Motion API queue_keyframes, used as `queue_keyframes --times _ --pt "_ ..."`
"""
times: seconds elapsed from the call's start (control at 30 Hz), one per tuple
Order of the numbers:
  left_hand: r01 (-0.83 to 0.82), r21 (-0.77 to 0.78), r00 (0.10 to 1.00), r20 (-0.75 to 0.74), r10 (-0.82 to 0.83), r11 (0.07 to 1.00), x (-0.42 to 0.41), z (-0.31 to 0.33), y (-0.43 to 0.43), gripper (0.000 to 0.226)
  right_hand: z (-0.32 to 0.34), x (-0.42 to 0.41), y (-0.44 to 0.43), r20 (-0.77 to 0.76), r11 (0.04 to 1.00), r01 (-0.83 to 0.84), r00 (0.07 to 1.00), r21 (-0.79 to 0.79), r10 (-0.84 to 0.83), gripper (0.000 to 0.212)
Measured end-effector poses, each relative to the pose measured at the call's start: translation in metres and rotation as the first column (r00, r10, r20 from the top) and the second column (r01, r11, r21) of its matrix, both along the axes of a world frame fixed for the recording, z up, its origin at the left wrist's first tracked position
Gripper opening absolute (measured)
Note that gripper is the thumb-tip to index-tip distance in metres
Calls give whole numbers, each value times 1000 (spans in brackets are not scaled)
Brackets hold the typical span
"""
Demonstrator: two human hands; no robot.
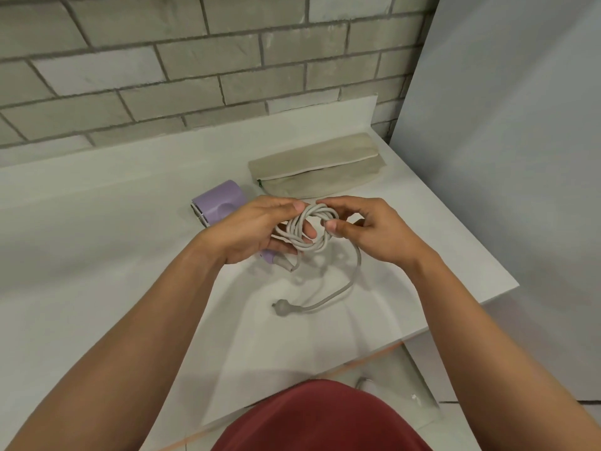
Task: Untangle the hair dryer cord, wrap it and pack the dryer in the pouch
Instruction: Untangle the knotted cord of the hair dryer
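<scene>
A lilac hair dryer (218,200) lies on the white counter (97,222), its handle mostly hidden under my left hand (260,229). The grey cord (309,229) is gathered in a coil of several loops held above the counter. My left hand grips the coil's left side with the loops around its fingers. My right hand (361,229) pinches the coil's right side between thumb and fingers. A free length of cord hangs down and ends in the plug (280,308), which lies on the counter. A beige zip pouch (318,169) lies flat behind my hands.
A grey brick-pattern wall (195,60) backs the counter, and a plain grey panel (504,157) rises at the right. The counter's right edge (487,255) runs diagonally close to my right wrist. My red clothing fills the bottom of the view.
</scene>
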State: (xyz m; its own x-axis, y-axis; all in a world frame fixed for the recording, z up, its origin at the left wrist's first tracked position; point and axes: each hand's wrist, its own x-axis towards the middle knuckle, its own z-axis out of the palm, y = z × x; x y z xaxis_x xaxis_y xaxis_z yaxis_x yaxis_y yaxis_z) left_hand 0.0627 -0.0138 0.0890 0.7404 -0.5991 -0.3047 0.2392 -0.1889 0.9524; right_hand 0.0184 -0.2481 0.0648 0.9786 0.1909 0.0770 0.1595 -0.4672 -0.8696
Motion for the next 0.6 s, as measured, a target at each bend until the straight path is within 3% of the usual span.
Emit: queue_keyframes --times 0.1,0.2,0.27,0.37,0.43,0.5,0.6 --pt "-39 35 999 -11 39 999 4 1 2 30 2 -1 2 -49 1000 0 999 -1 0 28" --pt "-110 43 994 4 110 993 4 3 0 30 2 2 7 -77 999 29 997 37 -26 5" --pt "-210 28 977 52 209 977 0 1 -9 30 2 6 10 -56 995 79 996 54 -76 14" --pt "-299 29 947 131 293 954 -5 -7 -17 25 2 9 11 -67 995 77 995 70 -73 9" --pt "-241 67 960 163 227 968 -4 -15 -15 16 1 8 8 -60 999 43 997 26 -42 12" --pt "-131 181 946 317 68 975 0 -19 -9 11 -1 7 4 -63 1000 -2 998 -31 0 13" --pt "-25 399 743 621 -250 917 6 -11 -6 23 -5 4 3 -74 1000 -21 997 -20 19 15"
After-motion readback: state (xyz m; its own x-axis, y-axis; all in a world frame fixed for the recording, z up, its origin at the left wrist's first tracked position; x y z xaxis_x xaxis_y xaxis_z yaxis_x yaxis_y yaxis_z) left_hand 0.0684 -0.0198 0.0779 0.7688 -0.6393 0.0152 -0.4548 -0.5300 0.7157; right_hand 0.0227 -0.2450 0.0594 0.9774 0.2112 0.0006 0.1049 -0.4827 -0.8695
